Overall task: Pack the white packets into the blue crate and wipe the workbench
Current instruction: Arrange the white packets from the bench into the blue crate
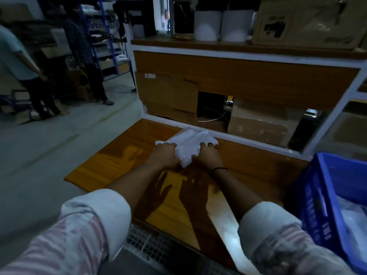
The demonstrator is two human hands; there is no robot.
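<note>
Gripping white packets in left hand, right hand, above workbench.

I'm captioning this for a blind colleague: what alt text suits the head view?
Left hand and right hand grip a crinkled white bundle, likely packets, at the far edge of a wooden workbench. A blue crate at the right holds more white material. Two people stand in the aisle at left.
</note>
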